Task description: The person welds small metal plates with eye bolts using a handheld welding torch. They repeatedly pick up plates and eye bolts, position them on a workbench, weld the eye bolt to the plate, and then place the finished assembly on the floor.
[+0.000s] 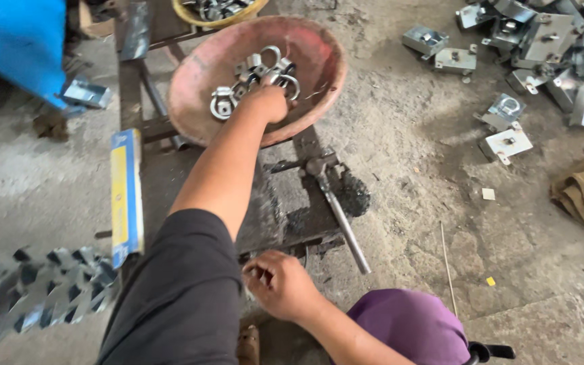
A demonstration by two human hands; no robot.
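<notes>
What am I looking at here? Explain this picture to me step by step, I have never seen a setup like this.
There is no machine here: a person works with bare hands, and the one picture comes from a camera worn on the head, looking down.

The left hand reaches forward into a worn pink bowl and rests on a heap of shiny metal rings; whether it has gripped one cannot be told. The right hand is close to the body, fingers curled, at the near edge of a dark, dirty metal bench; anything in it is too small to see.

A hammer lies on the bench. A blue and yellow box stands at its left edge. On the concrete floor, upper right, lie many folded metal brackets.
</notes>
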